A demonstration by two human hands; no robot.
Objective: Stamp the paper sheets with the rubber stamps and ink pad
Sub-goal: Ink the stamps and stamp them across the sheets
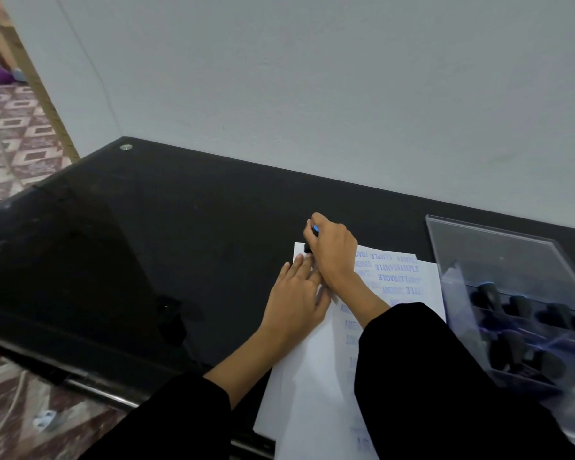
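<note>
R hand (333, 250) grips rubber stamp (310, 240), pressed at top-left corner of paper sheet (307, 376). L hand (297, 302) flat, fingers straight, pinning sheet. Risk: stamp rocks → smeared print (near edge, may run off paper).

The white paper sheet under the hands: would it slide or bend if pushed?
The white paper sheet probably slides easily, since the glossy black table looks smooth and the left hand lies flat on the sheet. Thin, so likely floppy and light.

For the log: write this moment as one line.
right hand: grips stamp on far corner of paper sheets | left hand: flat on sheets | clear box: spare stamps inside
</note>
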